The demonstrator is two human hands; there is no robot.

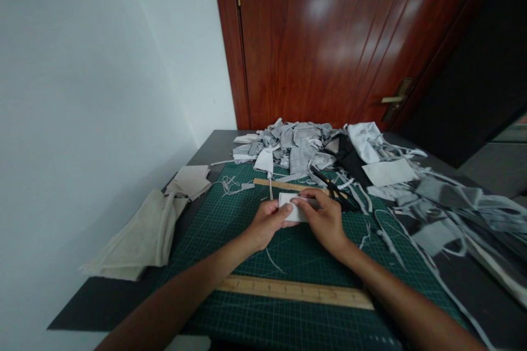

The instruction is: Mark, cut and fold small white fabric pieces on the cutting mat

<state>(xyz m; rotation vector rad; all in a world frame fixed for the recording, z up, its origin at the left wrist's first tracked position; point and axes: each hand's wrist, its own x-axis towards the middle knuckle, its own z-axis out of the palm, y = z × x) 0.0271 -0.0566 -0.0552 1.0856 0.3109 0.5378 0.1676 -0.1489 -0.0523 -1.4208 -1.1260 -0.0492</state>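
A small white folded piece, fabric or card [300, 214], is held above the green cutting mat [230, 252]. My left hand [267, 222] pinches its left side, thumb on top and fingers beneath. On its right side, my right hand [325, 219] grips it with the thumb on its face and fingers along the far edge. Just beyond my right hand lie black-handled scissors [334, 189], partly hidden by it. A wooden ruler [296, 290] lies across the mat below my wrists, and part of a second wooden strip [272, 182] shows behind my hands.
Grey and white fabric scraps [298, 145] are heaped at the back, spreading down the right side [440, 203]. Folded cream cloth [140, 238] and beige pieces [189, 181] lie on the left edge by a white wall [123, 93]. A wooden door [321, 44] stands behind the table.
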